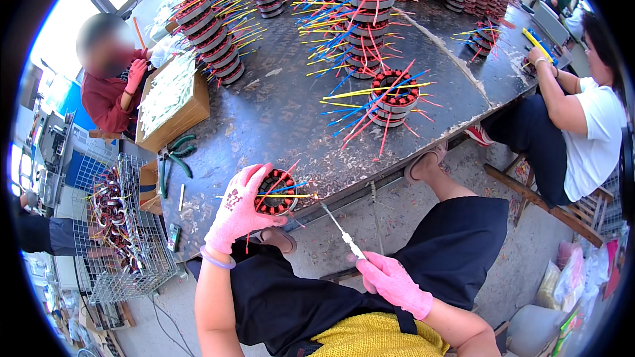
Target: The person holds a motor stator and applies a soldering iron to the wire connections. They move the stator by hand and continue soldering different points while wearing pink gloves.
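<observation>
My left hand [243, 203], in a pink glove, is closed around a motor stator [274, 206] at the table's near edge. This ring has a dark rim, red-and-black windings inside, and red, blue and yellow wires sticking out. A yellow wire points right from it, towards the tip of a slim white-handled tool [352, 246] with a thin metal shaft. My right hand [395, 283], also gloved in pink, grips that tool by its handle over my lap. The tip is close to the wire's end; whether they touch I cannot tell.
A short stator stack [391, 109] stands ahead, with taller stacks [215, 39] behind. Green-handled pliers [178, 153] lie left beside a cardboard box [178, 102]. A wire basket [122, 225] of wired parts is at far left. One person sits left, another right [562, 112].
</observation>
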Demonstrator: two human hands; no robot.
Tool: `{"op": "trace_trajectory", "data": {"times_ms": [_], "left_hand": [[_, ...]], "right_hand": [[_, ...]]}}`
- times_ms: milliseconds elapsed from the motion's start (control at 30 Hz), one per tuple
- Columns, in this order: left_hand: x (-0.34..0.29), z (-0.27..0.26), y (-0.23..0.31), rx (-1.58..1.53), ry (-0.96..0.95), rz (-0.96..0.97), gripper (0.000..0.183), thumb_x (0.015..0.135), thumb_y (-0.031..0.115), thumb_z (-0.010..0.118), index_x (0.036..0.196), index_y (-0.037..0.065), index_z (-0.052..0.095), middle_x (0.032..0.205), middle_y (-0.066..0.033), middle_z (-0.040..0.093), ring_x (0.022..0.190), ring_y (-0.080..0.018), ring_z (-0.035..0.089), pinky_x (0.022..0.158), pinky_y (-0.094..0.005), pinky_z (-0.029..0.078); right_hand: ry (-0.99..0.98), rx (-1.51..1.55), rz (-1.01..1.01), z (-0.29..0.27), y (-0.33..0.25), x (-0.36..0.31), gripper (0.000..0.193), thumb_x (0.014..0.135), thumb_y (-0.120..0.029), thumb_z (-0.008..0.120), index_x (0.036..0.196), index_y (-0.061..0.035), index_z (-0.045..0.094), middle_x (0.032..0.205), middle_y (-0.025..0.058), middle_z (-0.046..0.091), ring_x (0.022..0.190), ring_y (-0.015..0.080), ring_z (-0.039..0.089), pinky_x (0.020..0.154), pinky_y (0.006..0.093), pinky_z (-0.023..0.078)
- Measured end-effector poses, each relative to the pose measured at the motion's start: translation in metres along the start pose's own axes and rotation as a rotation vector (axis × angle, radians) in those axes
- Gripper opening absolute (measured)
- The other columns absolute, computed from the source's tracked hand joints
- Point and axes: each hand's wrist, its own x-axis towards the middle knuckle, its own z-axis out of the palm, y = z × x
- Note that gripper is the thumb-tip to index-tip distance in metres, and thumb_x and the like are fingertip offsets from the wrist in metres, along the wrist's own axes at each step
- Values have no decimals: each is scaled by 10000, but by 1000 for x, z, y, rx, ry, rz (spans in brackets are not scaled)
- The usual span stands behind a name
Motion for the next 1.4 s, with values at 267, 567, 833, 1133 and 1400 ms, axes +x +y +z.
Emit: {"op": "trace_trajectory", "data": {"times_ms": [267, 567, 833, 1133, 1400], "left_hand": [[-1, 0, -1, -2, -5, -12, 987, 496, 243, 912, 1363, 23, 494, 1310, -171, 514, 1230, -366, 502, 1053, -425, 408], [0, -1, -1, -32, -15, -18, 975, 529, 307, 904, 1369, 36, 490, 1318, -178, 514, 1232, -376, 499, 1060, -436, 395], [0, 1, -2, -40, -23, -22, 972, 538, 316, 900, 1374, 41, 487, 1320, -175, 509, 1237, -376, 491, 1063, -440, 389], [0, 1, -3, -27, -19, -10, 977, 538, 326, 903, 1374, 39, 488, 1317, -175, 508, 1237, -379, 489, 1060, -444, 390], [-1, 1, -4, -24, -18, -12, 984, 536, 333, 903, 1375, 33, 487, 1319, -178, 507, 1236, -378, 492, 1059, -444, 391]], "right_hand": [[9, -38, 8, 1, -2, 0, 373, 1039, -286, 468, 1272, -25, 596, 689, -34, 468, 595, 55, 460, 542, 237, 381], [-1, 12, 13, 2, 0, 0, 367, 1038, -278, 483, 1272, -16, 588, 693, -44, 457, 596, 50, 429, 540, 226, 357], [1, 6, -7, 2, -2, -1, 364, 1041, -277, 472, 1246, 3, 583, 696, -44, 459, 585, 45, 428, 533, 230, 362], [-6, -16, -12, 0, 1, 1, 366, 1042, -277, 467, 1245, 5, 580, 676, -37, 455, 579, 47, 430, 530, 234, 366], [15, -14, 19, 2, -4, 0, 369, 1037, -277, 490, 1277, -14, 585, 673, -45, 444, 587, 52, 410, 538, 227, 340]]}}
